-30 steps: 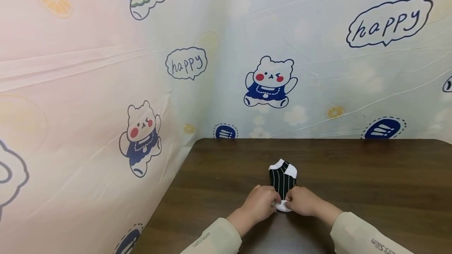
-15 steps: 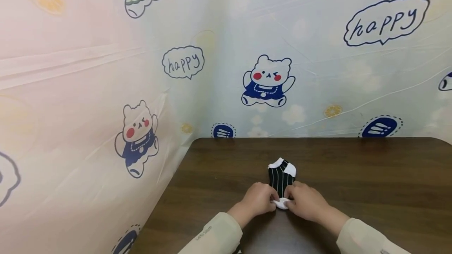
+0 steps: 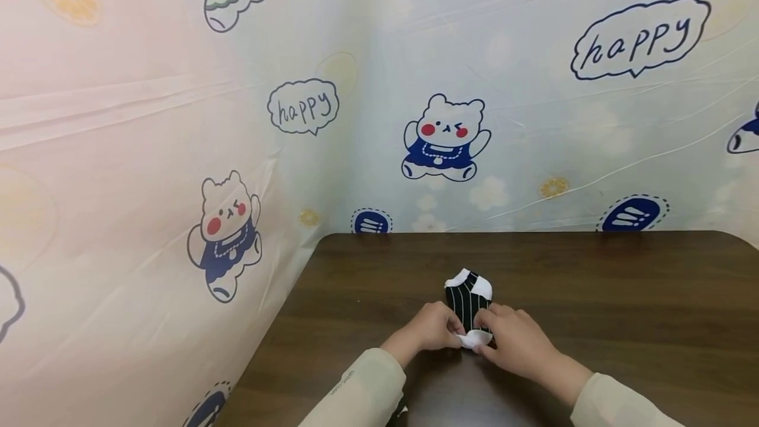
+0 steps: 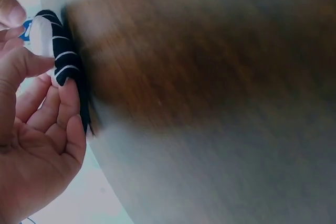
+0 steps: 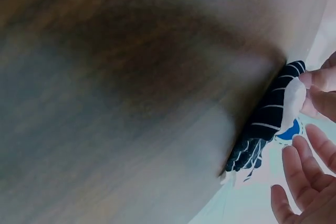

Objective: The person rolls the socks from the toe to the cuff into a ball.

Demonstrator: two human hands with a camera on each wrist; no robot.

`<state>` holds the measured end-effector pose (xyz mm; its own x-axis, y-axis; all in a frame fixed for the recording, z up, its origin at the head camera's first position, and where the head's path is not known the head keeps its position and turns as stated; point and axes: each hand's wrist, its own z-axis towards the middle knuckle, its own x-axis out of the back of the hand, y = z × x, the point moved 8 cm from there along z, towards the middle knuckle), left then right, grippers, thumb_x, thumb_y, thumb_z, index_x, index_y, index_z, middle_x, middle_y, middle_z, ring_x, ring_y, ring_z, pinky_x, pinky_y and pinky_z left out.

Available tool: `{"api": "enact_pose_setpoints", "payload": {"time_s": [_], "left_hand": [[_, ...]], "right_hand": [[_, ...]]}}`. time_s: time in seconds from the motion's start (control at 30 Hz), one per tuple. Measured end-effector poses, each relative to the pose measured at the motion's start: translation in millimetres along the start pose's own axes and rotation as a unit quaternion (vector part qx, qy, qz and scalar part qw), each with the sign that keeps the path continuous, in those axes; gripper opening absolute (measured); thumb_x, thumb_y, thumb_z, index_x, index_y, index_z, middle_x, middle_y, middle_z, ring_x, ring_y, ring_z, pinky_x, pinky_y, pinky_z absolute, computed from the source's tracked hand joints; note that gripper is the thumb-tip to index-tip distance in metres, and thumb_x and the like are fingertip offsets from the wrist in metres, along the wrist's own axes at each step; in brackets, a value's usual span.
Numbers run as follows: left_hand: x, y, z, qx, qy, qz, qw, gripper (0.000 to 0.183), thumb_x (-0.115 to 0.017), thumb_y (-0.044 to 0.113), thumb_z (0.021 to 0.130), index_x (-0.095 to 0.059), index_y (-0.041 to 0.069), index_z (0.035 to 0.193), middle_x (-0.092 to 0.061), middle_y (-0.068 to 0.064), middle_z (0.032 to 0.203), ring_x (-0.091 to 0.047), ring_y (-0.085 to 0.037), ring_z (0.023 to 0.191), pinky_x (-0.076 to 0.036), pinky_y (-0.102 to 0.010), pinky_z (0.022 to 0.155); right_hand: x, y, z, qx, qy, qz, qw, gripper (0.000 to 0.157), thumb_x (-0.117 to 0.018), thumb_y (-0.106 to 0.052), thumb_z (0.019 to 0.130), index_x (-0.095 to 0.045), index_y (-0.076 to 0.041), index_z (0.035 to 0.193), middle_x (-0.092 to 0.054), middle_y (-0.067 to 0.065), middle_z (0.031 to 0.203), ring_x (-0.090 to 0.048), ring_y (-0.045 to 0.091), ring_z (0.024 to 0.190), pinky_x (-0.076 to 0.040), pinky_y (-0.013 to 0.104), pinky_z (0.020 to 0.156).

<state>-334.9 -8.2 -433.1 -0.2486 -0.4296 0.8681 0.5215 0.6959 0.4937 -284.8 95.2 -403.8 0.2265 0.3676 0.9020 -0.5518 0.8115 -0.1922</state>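
Observation:
A black ankle sock (image 3: 467,305) with thin white stripes lies on the table, its white cuff and heel pointing away from me. Its white toe end is folded back over the striped part, and the black underside shows as a roll in both wrist views. My left hand (image 3: 435,327) pinches the left side of the folded toe between thumb and fingers (image 4: 67,100). At the right side my right hand (image 3: 514,341) has its thumb and fingers spread around the toe; in the right wrist view its fingers (image 5: 299,174) stand apart from the fabric.
The dark wooden table (image 3: 622,308) extends around the sock. Behind and to the left hangs a printed curtain (image 3: 332,170) with bears and orange slices. A small black-and-white striped piece of fabric (image 3: 400,412) peeks out beside the left sleeve.
The toe end has been folded further back toward the cuff. The right hand's thumb and fingers have spread apart. The view has shifted slightly, and the striped fabric by the left sleeve has come into sight.

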Motion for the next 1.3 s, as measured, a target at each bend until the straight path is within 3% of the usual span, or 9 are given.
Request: {"api": "enact_pose_setpoints", "payload": {"time_s": [0.43,0.67,0.83,0.93,1.07,1.3], "left_hand": [[-1.2,-4.5,-2.3,0.019,-0.012,-0.028,0.9994,0.008,-0.076,0.003,0.070,-0.073,0.010,0.073,-0.060,0.012,0.059,-0.047,0.004,0.053,-0.040,-0.012,0.054],[-0.8,-5.9,-6.8,0.029,-0.002,-0.058,0.9979,0.009,-0.073,0.001,0.069,-0.071,0.009,0.074,-0.061,0.010,0.061,-0.048,0.003,0.054,-0.041,-0.014,0.055],[3.2,-6.5,-10.2,0.017,0.026,-0.067,0.9972,0.012,-0.072,0.002,0.071,-0.071,0.008,0.081,-0.064,0.006,0.069,-0.052,0.001,0.061,-0.043,-0.014,0.059],[7.2,-4.1,-12.6,0.000,0.054,-0.052,0.9972,0.015,-0.075,0.004,0.074,-0.071,0.007,0.088,-0.064,0.004,0.076,-0.055,-0.002,0.069,-0.044,-0.015,0.064],[12.4,3.2,-16.1,-0.027,0.090,0.009,0.9956,0.022,-0.080,0.012,0.075,-0.071,0.010,0.095,-0.062,0.004,0.084,-0.054,-0.004,0.076,-0.043,-0.016,0.068],[14.9,17.3,-23.1,-0.074,0.121,0.115,0.9832,0.027,-0.083,0.020,0.072,-0.072,0.016,0.096,-0.062,0.006,0.087,-0.053,-0.004,0.079,-0.043,-0.020,0.074]], "right_hand": [[-9.4,-5,0,0.043,0.010,-0.012,0.999,0.025,-0.082,-0.014,0.065,-0.063,-0.014,0.081,-0.055,-0.005,0.077,-0.057,0.016,0.070,-0.044,0.037,0.057],[-16.8,1,4,0.047,-0.003,0.036,0.998,0.022,-0.073,-0.004,0.064,-0.058,-0.015,0.075,-0.049,-0.010,0.068,-0.044,0.005,0.058,-0.039,0.028,0.050],[-23.3,7,7,0.038,-0.029,0.071,0.996,0.019,-0.069,-0.005,0.065,-0.057,-0.016,0.075,-0.043,-0.013,0.065,-0.039,0.003,0.056,-0.035,0.025,0.049],[-26.0,10,10,0.036,-0.042,0.094,0.994,0.018,-0.068,-0.005,0.066,-0.056,-0.016,0.074,-0.042,-0.014,0.062,-0.038,0.002,0.055,-0.034,0.024,0.048],[-28.7,14,13,0.030,-0.062,0.132,0.989,0.016,-0.068,-0.005,0.069,-0.056,-0.015,0.073,-0.041,-0.015,0.058,-0.037,0.001,0.052,-0.034,0.023,0.047],[-30.1,18,16,0.021,-0.085,0.159,0.983,0.015,-0.069,-0.006,0.072,-0.056,-0.014,0.071,-0.043,-0.014,0.058,-0.037,0.001,0.051,-0.035,0.023,0.047]]}}
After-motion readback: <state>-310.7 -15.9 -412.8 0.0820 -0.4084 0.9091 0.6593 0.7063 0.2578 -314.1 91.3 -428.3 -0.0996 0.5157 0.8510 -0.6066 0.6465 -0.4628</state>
